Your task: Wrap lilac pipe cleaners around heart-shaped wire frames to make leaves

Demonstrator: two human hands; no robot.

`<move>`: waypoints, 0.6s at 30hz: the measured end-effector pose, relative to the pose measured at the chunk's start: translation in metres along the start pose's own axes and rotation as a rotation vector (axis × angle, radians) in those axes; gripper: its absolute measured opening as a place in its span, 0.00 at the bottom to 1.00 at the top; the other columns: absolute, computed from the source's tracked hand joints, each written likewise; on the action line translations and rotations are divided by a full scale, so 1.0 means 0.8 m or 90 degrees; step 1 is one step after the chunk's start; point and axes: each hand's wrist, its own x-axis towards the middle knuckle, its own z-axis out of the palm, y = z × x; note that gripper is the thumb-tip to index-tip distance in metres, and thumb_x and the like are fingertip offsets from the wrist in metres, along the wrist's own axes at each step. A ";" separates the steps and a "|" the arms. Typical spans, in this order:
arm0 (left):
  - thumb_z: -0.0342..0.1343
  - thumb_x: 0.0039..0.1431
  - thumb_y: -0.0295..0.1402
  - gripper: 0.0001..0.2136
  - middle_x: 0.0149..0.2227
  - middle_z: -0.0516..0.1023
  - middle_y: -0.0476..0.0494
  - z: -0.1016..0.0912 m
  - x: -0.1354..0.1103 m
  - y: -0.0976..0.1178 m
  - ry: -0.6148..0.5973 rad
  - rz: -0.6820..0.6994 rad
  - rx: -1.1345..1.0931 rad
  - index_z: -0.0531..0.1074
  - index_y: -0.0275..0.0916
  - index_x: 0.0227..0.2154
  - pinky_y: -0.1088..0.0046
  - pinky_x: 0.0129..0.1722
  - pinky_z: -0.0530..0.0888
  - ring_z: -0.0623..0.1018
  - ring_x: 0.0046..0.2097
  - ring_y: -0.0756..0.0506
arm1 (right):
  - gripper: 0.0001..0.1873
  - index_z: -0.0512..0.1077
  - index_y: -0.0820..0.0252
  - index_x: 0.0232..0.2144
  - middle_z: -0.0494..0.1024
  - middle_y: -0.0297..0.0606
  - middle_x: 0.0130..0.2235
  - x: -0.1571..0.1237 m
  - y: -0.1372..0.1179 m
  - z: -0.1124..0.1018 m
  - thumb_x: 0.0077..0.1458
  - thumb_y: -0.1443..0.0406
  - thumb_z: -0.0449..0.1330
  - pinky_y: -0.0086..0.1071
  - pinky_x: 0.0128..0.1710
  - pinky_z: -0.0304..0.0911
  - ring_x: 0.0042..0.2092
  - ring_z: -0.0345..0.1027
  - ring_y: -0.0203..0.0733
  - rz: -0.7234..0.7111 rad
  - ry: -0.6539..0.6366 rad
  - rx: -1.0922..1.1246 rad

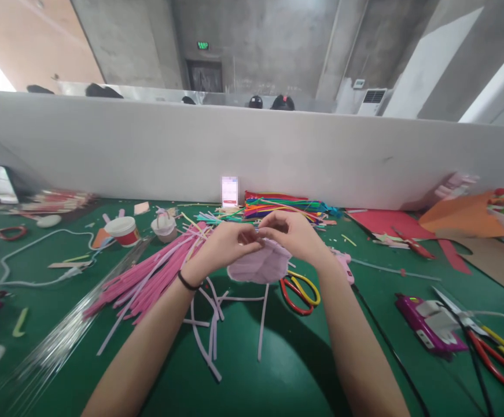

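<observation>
1. Partition (147, 139): spans the whole width, closes off the far side. Only dark tops of heads (283, 103) show over it.
2. Green table (278, 382): near edge out of frame, sides cut off.
3. Clear strips (76, 318): glare, lower ends blur out, can't count them.
4. Pink stem bundle (147, 278): left of centre, upper end near the left hand; left forearm covers part of it.
5. Multicolour stems (278, 202): by the partition foot, near ends partly behind the right hand.
6. Left hand (223, 246), right hand (293, 231): meet mid-table, fingers bent, tips nearly together at the upper edge of the pale pink piece. Can't tell what's pinched; fingers block it.
7. Pale pink piece (258, 266): right under both hands, top covered. Shape blurry.
8. Middle scissors (299, 292): red and yellow loops beside the right forearm, blades not visible. Right-hand scissors (499, 353): handles cut off by frame edge, blades partly behind the purple power strip (429, 324).
9. Pink tool (344, 263): mostly behind the right forearm, can't identify.
10. Paper cup (124, 231): left, past the bundle.
11. Phone (230, 191): upright at the partition, screen unreadable.
12. Loose pale stems (261, 324): between the forearms, some ends hidden.
</observation>
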 end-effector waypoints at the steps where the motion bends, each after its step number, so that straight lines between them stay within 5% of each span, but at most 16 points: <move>1: 0.54 0.56 0.40 0.11 0.30 0.77 0.49 0.003 0.001 -0.001 0.005 -0.006 -0.027 0.75 0.39 0.35 0.75 0.32 0.68 0.75 0.32 0.48 | 0.04 0.73 0.59 0.32 0.78 0.35 0.32 0.000 -0.002 0.001 0.53 0.65 0.59 0.32 0.35 0.66 0.34 0.72 0.37 -0.002 0.016 -0.007; 9: 0.55 0.55 0.43 0.14 0.19 0.67 0.53 0.004 0.003 0.009 0.036 -0.049 -0.068 0.76 0.37 0.25 0.77 0.22 0.58 0.65 0.24 0.53 | 0.13 0.71 0.59 0.40 0.78 0.39 0.38 -0.014 -0.011 -0.010 0.50 0.65 0.62 0.37 0.41 0.65 0.41 0.72 0.43 -0.038 0.067 -0.193; 18: 0.58 0.52 0.41 0.11 0.23 0.77 0.51 0.007 -0.007 0.029 -0.056 -0.049 -0.123 0.78 0.38 0.27 0.77 0.25 0.67 0.73 0.27 0.50 | 0.08 0.76 0.59 0.25 0.77 0.33 0.26 -0.022 -0.016 -0.028 0.51 0.62 0.60 0.27 0.26 0.59 0.28 0.69 0.34 0.055 -0.136 -0.165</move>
